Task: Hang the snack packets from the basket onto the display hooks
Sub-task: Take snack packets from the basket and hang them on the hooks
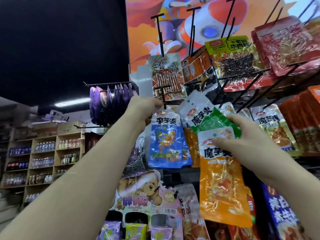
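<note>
My left hand [141, 110] is raised to a black display hook [162, 94] and pinches the top of a blue snack packet [167, 142] that hangs there. My right hand [242, 135] grips a fan of packets: a green one [204, 116] on top and an orange one [221, 181] hanging down. Another orange packet [191, 146] hangs behind them, next to the blue one. The basket is out of view.
Above hang a striped red packet [167, 77], brown and yellow packets [232, 58] and red ones [285, 42] on long black hooks. More packets [275, 129] fill the right side. Bear-printed bags [143, 194] hang below. Drink shelves [43, 158] stand far left.
</note>
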Demonstrator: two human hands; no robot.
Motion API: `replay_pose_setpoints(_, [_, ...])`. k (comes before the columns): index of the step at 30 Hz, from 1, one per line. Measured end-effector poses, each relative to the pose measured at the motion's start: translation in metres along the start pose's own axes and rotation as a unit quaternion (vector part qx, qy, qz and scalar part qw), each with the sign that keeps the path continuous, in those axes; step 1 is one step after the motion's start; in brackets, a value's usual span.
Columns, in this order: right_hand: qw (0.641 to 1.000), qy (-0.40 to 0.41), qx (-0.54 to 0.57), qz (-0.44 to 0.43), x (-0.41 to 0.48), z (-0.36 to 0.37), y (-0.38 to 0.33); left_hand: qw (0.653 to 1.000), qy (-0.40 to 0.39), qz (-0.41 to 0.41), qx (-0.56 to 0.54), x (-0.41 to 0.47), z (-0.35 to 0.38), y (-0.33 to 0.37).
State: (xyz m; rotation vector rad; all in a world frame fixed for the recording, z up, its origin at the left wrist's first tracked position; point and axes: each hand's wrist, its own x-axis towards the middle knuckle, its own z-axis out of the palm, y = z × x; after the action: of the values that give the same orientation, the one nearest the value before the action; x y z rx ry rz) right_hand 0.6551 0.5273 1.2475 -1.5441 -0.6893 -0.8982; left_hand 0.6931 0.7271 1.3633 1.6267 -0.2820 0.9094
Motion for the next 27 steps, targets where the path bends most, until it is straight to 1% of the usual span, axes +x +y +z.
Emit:
replay_pose_setpoints(3, [0.999, 0.006, -0.036, -0.012, -0.003, -0.008, 0.007, 0.990, 0.019, 0.123, 0.063, 0.000, 0.002, -0.016])
replay_pose_setpoints(5, [0.998, 0.009, -0.053, -0.016, -0.005, -0.009, 0.014, 0.967, 0.074, 0.205, 0.128, -0.005, 0.003, -0.027])
replay_pose_setpoints(6, [0.998, 0.007, -0.060, -0.021, -0.005, -0.008, 0.016, 0.954, 0.093, 0.232, 0.166, -0.011, 0.002, -0.031])
replay_pose_setpoints(7, [0.998, 0.004, -0.061, -0.025, -0.005, -0.008, 0.017, 0.945, 0.095, 0.243, 0.196, -0.015, 0.001, -0.035])
replay_pose_setpoints(8, [0.998, 0.006, -0.062, -0.031, -0.005, -0.008, 0.017, 0.945, 0.078, 0.238, 0.211, -0.020, 0.000, -0.040])
replay_pose_setpoints(10, [0.997, 0.004, -0.062, -0.037, -0.006, -0.007, 0.016, 0.950, 0.016, 0.201, 0.237, -0.035, 0.002, -0.047])
replay_pose_setpoints(12, [0.997, 0.007, -0.063, -0.040, -0.005, -0.005, 0.018, 0.946, -0.021, 0.183, 0.267, -0.046, 0.011, -0.051])
replay_pose_setpoints(14, [0.997, 0.014, -0.068, -0.037, -0.005, -0.002, 0.018, 0.948, -0.019, 0.170, 0.269, -0.047, 0.024, -0.049])
replay_pose_setpoints(18, [0.996, 0.030, -0.070, -0.042, -0.007, -0.003, 0.024, 0.960, -0.016, 0.154, 0.235, -0.043, 0.033, -0.048])
replay_pose_setpoints(22, [0.996, 0.036, -0.070, -0.038, -0.011, -0.005, 0.030, 0.969, -0.044, 0.161, 0.184, -0.042, 0.021, -0.058])
replay_pose_setpoints(24, [0.997, 0.030, -0.060, -0.041, -0.014, -0.005, 0.028, 0.970, -0.029, 0.160, 0.183, -0.047, 0.016, -0.056])
replay_pose_setpoints(25, [0.998, 0.025, -0.046, -0.046, -0.015, -0.006, 0.028, 0.968, 0.000, 0.178, 0.177, -0.053, 0.013, -0.053])
replay_pose_setpoints(26, [0.998, 0.021, -0.029, -0.054, -0.016, -0.008, 0.026, 0.960, 0.043, 0.219, 0.167, -0.062, 0.008, -0.049])
replay_pose_setpoints(27, [0.998, 0.023, -0.011, -0.062, -0.018, -0.009, 0.024, 0.945, 0.085, 0.279, 0.149, -0.074, 0.005, -0.045])
